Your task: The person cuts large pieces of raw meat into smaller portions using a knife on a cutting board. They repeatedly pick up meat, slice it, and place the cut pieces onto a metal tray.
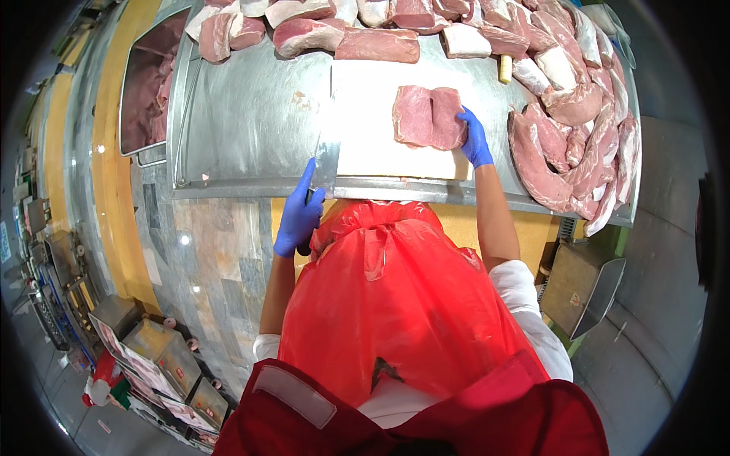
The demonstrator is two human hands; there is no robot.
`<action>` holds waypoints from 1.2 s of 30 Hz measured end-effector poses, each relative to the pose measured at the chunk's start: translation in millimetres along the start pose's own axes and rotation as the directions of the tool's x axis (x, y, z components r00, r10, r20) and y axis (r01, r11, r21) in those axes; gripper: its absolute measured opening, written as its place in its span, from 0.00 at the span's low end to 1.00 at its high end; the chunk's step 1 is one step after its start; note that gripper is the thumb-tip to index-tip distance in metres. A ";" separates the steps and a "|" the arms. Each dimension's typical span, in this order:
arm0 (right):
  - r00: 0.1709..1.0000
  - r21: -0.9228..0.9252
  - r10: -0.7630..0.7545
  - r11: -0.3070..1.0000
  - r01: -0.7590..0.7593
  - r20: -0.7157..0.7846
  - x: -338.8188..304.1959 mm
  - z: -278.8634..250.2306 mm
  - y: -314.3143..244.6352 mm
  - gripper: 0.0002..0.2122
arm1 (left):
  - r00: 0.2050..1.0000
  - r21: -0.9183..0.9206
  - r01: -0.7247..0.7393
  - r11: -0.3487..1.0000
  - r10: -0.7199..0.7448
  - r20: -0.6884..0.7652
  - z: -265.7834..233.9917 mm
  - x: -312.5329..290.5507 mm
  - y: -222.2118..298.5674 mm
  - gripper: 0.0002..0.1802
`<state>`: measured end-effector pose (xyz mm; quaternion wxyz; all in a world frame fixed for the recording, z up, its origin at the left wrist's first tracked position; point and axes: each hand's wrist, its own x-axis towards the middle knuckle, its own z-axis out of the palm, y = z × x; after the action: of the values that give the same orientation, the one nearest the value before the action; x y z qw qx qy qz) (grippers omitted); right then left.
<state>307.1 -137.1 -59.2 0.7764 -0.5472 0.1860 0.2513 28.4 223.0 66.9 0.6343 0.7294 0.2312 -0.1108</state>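
Note:
A butterflied piece of pink meat (414, 118), with a dark slit down its middle, lies flat on the white cutting board (365, 156). My right hand (477, 142), in a blue glove, grips its right edge, thumb and fingers on the rim. My left hand (299, 219), gloved in blue too, is closed round the handle of a knife (327, 152), with the index finger stretched along it. The wide blade points away from me, over the board's left edge and apart from the meat. Most of the handle is hidden by the left hand.
Long cuts of meat (574, 144) are heaped on the right of the steel table (251, 121), and more line its far edge. A small yellowish block (506, 69) sits beside the heap. At the left stands a metal bin (144, 99) with meat inside. A steel box (582, 289) is at the lower right.

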 end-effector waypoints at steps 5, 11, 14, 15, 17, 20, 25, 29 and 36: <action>0.973 -0.530 -0.207 0.839 0.124 -0.100 -7.6 31.8 -9.3 0.34 | 0.991 0.110 -0.122 0.986 0.114 0.074 27.5 22.8 21.8 0.38; 0.949 -0.691 -0.300 0.706 0.154 -0.094 10.2 27.5 -1.8 0.31 | 0.969 0.431 -0.217 0.876 0.141 0.202 111.2 83.8 66.1 0.38; 0.949 -0.644 -0.299 0.748 0.164 -0.106 7.5 20.9 -0.2 0.26 | 0.967 0.521 -0.221 0.824 0.117 0.225 145.3 109.4 68.1 0.38; 0.945 -0.628 -0.307 0.759 0.175 -0.109 7.9 23.5 -0.4 0.25 | 0.973 0.545 -0.206 0.813 0.109 0.206 150.7 113.0 67.0 0.38; 0.945 -0.609 -0.312 0.769 0.195 -0.092 7.6 26.8 -0.8 0.26 | 0.978 0.575 -0.192 0.795 0.106 0.180 156.7 117.8 62.7 0.38; 0.947 -0.582 -0.309 0.787 0.203 -0.087 3.4 28.3 -0.2 0.26 | 0.980 0.589 -0.190 0.786 0.113 0.165 165.5 117.1 61.1 0.38; 0.943 -0.623 -0.321 0.756 0.199 -0.089 0.8 27.4 -3.4 0.24 | 0.990 0.642 -0.134 0.755 0.077 0.116 178.6 110.1 67.9 0.37; 0.934 -0.639 -0.341 0.743 0.198 -0.108 6.4 22.5 -0.2 0.24 | 0.990 0.662 -0.141 0.736 0.087 0.114 187.5 113.1 67.2 0.39; 0.952 -0.545 -0.297 0.813 0.207 -0.081 4.0 23.1 -0.2 0.22 | 0.991 0.673 -0.121 0.730 0.050 0.125 198.9 96.2 67.8 0.38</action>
<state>310.7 -114.7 -53.6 0.6038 -0.7783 0.0974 0.1421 170.6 41.7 48.4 0.3396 0.9138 0.1096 -0.1938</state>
